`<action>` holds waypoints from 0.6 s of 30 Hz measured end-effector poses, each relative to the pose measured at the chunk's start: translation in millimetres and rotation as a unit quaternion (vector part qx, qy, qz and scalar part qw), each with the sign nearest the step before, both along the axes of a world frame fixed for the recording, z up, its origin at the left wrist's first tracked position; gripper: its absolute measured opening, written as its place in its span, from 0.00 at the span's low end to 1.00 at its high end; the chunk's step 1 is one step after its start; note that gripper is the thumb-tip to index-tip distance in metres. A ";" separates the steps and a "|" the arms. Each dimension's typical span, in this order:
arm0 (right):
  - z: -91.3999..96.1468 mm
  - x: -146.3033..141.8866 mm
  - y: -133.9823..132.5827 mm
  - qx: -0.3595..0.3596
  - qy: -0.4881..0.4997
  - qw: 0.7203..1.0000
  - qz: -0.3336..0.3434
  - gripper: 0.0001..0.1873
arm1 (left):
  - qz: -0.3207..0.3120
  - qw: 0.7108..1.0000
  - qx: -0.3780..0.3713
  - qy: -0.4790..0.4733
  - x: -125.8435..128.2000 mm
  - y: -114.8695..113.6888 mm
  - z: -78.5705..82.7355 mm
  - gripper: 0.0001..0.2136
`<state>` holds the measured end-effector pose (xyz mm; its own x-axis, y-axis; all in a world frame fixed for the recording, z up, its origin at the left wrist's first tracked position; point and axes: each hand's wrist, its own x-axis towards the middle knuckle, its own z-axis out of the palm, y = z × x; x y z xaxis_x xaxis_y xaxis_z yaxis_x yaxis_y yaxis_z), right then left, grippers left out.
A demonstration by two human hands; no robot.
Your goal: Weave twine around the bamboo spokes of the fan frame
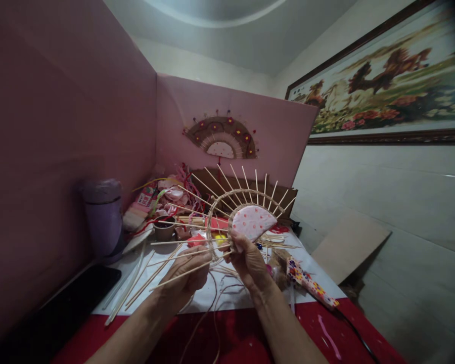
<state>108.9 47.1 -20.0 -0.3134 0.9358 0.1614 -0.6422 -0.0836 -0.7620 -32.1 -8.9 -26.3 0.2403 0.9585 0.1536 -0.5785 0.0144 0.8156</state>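
A half-made fan frame [253, 222] is held up over the table. Its thin wooden sticks spread out from a white half-circle with pink spots, and a band of brown twine [211, 222] arcs across them. My right hand [250, 260] grips the lower left corner of the half-circle, thumb in front. Closed at the lower left end of the twine band, my left hand [191, 268] pinches the twine among the lowest sticks; its fingertips are partly hidden. Loose twine strands [215, 313] hang below the hands.
Loose sticks [151, 278] and clear glue sticks [127, 288] lie left. A flower-patterned glue gun [313, 283] with a cord rests right. Behind are a purple tumbler [104, 217], a small cup [164, 230] and pink scraps [174, 194]. A finished fan [223, 136] hangs on the pink board.
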 end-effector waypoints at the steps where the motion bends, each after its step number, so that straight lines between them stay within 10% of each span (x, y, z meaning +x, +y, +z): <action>1: 0.7 0.2 -0.2 -0.001 0.006 1.000 0.000 0.05 | -0.002 1.000 -0.002 -0.007 0.4 1.1 -1.0 0.09; 18: 3.9 3.7 -0.3 -0.019 -0.017 1.000 0.003 0.06 | 0.020 1.000 0.016 0.016 2.5 3.3 -3.4 0.09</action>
